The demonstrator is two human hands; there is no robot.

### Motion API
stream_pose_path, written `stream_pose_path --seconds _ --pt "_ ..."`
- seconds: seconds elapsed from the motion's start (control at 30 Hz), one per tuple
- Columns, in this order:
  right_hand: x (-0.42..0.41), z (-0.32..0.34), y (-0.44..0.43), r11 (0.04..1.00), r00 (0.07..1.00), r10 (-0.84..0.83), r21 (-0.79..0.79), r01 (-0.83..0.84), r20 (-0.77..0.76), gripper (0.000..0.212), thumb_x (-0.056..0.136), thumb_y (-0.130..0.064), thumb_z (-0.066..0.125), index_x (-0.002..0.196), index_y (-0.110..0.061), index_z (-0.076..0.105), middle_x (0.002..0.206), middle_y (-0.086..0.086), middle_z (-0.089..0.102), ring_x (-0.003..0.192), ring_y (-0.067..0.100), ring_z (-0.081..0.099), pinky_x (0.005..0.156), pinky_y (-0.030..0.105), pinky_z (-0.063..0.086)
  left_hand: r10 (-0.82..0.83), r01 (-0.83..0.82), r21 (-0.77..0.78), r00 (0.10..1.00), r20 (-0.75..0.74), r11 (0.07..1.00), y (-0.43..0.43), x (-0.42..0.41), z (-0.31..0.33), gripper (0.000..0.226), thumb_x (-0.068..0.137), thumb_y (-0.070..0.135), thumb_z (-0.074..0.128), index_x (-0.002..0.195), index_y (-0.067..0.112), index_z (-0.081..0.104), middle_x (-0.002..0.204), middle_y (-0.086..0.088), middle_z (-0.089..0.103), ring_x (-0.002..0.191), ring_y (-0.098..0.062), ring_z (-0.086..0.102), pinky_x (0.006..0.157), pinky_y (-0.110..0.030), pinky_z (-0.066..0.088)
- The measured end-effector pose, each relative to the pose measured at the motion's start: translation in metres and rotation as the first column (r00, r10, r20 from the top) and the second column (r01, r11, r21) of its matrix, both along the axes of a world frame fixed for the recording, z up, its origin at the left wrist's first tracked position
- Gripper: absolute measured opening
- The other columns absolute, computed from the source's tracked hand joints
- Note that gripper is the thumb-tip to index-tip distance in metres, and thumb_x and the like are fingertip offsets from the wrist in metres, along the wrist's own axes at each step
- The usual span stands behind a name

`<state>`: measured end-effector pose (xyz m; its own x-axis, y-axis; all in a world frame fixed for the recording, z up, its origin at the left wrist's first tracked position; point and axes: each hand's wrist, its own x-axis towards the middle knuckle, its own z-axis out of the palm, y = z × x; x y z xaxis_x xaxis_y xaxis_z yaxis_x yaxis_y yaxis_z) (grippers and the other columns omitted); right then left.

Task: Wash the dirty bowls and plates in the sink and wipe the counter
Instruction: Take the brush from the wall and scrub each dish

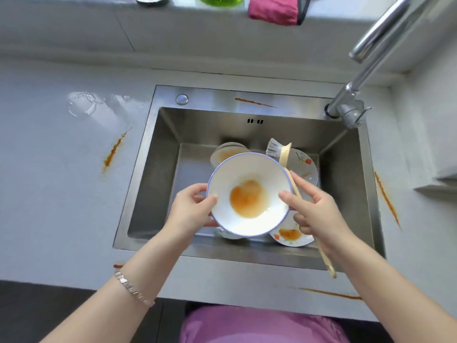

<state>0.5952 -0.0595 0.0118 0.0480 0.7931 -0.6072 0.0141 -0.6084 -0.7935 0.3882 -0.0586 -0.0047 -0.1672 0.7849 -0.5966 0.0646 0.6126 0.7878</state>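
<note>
**Entry: dirty bowl, held over sink**

Counter point(61, 194): orange streaks point(112, 154), unwiped. We kept the bowl point(248, 194) above the sink point(153, 181). Our left hand point(193, 206) gripped its rim, thumb inside. Our right hand point(319, 211) steadied the other rim while clasping the brush point(285, 157), seemingly ready to scrub. Dirty plates point(305, 167) lay beneath.

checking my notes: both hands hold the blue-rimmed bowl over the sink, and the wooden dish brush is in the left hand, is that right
Not quite. The head view shows the wooden dish brush in the right hand, not the left; the left hand grips only the blue-rimmed bowl. The rest stands: both hands hold the bowl over the sink.
</note>
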Motion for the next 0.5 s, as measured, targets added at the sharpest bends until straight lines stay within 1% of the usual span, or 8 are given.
stream_pose_path --seconds 0.07,0.1,0.2,0.27,0.33,0.4,0.47,0.5 --pt "0.019 0.007 -0.003 1.000 1.000 -0.010 0.003 0.010 -0.006 0.054 0.084 -0.012 0.064 0.129 -0.039 0.051 0.060 -0.002 0.046 0.042 0.008 0.020 0.034 0.016 0.019 0.026 -0.026 0.002 0.993 0.117 1.000 -0.010 0.015 0.006 0.022 0.090 0.005 0.054 0.108 0.015 0.061 0.069 0.003 0.070 0.059 -0.010 0.066 0.053 -0.023 0.055" --pt "0.027 0.009 -0.004 1.000 1.000 -0.005 0.006 0.006 -0.013 0.054 0.085 -0.011 0.062 0.130 -0.039 0.050 0.053 -0.008 0.046 0.042 0.009 0.020 0.034 0.016 0.019 0.014 -0.015 0.001 0.979 0.205 1.000 -0.015 0.022 0.007 0.025 0.090 0.009 0.056 0.113 0.019 0.060 0.076 0.004 0.071 0.066 -0.010 0.068 0.058 -0.025 0.056" --pt "0.044 0.014 -0.009 0.999 0.998 0.043 -0.004 -0.043 -0.043 0.054 0.086 -0.011 0.060 0.130 -0.041 0.049 0.045 -0.012 0.047 0.041 0.007 0.020 0.033 0.014 0.020 -0.036 0.048 -0.008 0.849 0.527 0.999 -0.031 0.040 0.004 0.055 0.075 0.023 0.064 0.127 0.034 0.050 0.112 0.005 0.067 0.099 -0.019 0.067 0.073 -0.039 0.056" --pt "0.049 0.016 -0.011 0.996 0.995 0.086 -0.008 -0.086 -0.046 0.053 0.087 -0.014 0.060 0.131 -0.041 0.049 0.046 -0.012 0.048 0.039 0.006 0.022 0.033 0.014 0.022 -0.017 0.015 0.008 0.778 0.628 1.000 -0.037 0.051 0.002 0.067 0.066 0.027 0.067 0.129 0.037 0.048 0.121 0.003 0.063 0.109 -0.023 0.063 0.077 -0.046 0.055" --pt "0.056 0.020 -0.009 0.992 0.992 0.112 0.052 -0.114 0.052 0.048 0.087 -0.019 0.061 0.129 -0.041 0.050 0.051 -0.013 0.053 0.037 0.003 0.029 0.034 0.013 0.025 0.005 -0.035 0.036 0.782 0.623 0.999 -0.040 0.058 0.000 0.072 0.061 0.028 0.068 0.130 0.038 0.047 0.119 0.004 0.064 0.107 -0.023 0.064 0.075 -0.048 0.056" --pt "0.069 0.029 -0.005 0.968 0.955 0.110 0.189 -0.166 0.276 0.036 0.091 -0.023 0.056 0.121 -0.042 0.053 0.059 -0.009 0.057 0.040 0.000 0.043 0.039 0.007 0.030 0.008 -0.057 0.070 0.829 0.559 0.996 -0.040 0.059 -0.001 0.075 0.058 0.029 0.067 0.129 0.041 0.045 0.109 0.009 0.067 0.103 -0.019 0.066 0.071 -0.045 0.057" --pt "0.081 0.041 -0.002 0.906 0.885 0.182 0.276 -0.321 0.429 0.029 0.093 -0.023 0.052 0.108 -0.046 0.058 0.060 -0.010 0.055 0.049 -0.001 0.048 0.047 0.005 0.034 -0.005 -0.044 0.099 0.896 0.444 0.994 -0.039 0.058 -0.002 0.075 0.060 0.026 0.067 0.127 0.047 0.043 0.100 0.009 0.069 0.098 -0.017 0.067 0.070 -0.045 0.057" --pt "0.084 0.044 -0.001 0.863 0.824 0.277 0.250 -0.440 0.494 0.029 0.092 -0.024 0.053 0.102 -0.050 0.059 0.060 -0.015 0.057 0.054 0.000 0.049 0.052 0.007 0.036 -0.006 -0.036 0.100 0.922 0.387 0.994 -0.038 0.057 -0.001 0.073 0.062 0.023 0.065 0.126 0.049 0.043 0.100 0.004 0.068 0.096 -0.017 0.066 0.069 -0.044 0.058"
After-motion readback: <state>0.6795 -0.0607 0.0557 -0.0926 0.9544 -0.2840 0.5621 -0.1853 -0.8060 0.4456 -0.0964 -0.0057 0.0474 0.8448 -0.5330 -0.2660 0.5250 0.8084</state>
